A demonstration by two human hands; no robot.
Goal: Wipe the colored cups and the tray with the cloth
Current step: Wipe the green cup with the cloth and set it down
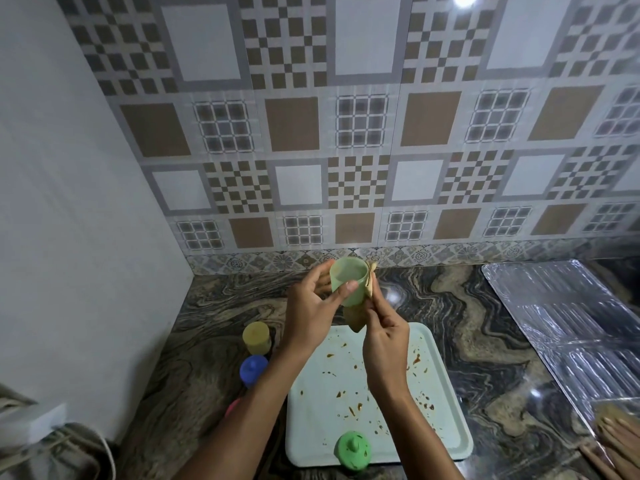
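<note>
Head view, left hand [311, 308] grips empty pale green cup [348, 285], right hand [384, 341] pinches cloth [356, 322] against it, stained tray [311, 431] carries bright green cup [352, 450]

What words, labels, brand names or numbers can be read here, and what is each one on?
None: no word, number or brand can be read in this view.
Pale green cup, yellow cup, blue cup, bright green cup: plain sides, no print showing.
Tray: only brown stains.
Wall tiles: squares and checks, no letters.
Clear packet at the lower right: too blurred to tell.
</note>
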